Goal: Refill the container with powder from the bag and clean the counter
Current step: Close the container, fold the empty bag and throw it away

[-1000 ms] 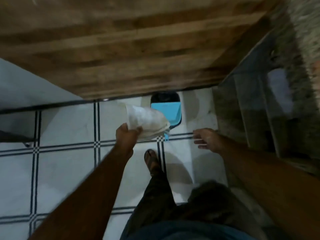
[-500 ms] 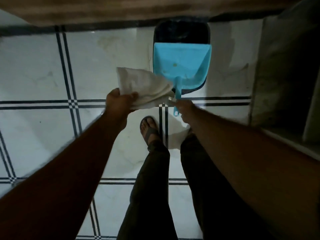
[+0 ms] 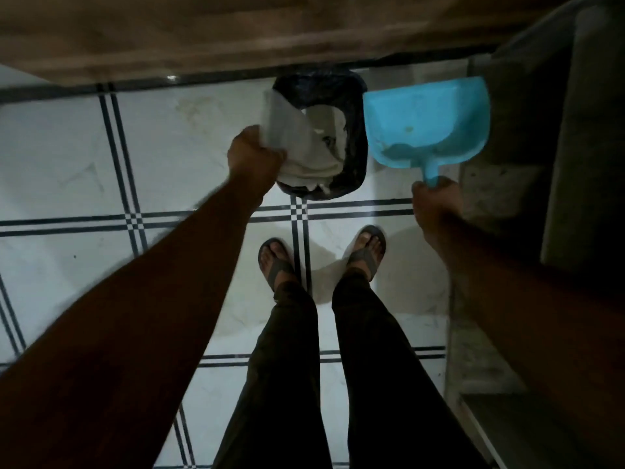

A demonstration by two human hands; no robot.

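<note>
My left hand [image 3: 254, 156] grips a crumpled white bag [image 3: 293, 141] and holds it over the open mouth of a small bin lined with a black bag [image 3: 355, 157] on the floor. White paper lies inside the bin. My right hand [image 3: 436, 202] grips the handle of a light-blue dustpan [image 3: 426, 120], held to the right of the bin and clear of its opening. The container and the counter top are out of view.
The white tiled floor [image 3: 67, 170] has dark double lines. A wooden door or panel [image 3: 203, 32] runs along the top. A grey stone counter base with shelves [image 3: 507, 184] stands at the right. My two sandalled feet [image 3: 277, 262] stand just before the bin.
My right hand took the dustpan's handle and lifted it off the bin to the right, uncovering the bin. My left hand moved the white bag over the bin's opening.
</note>
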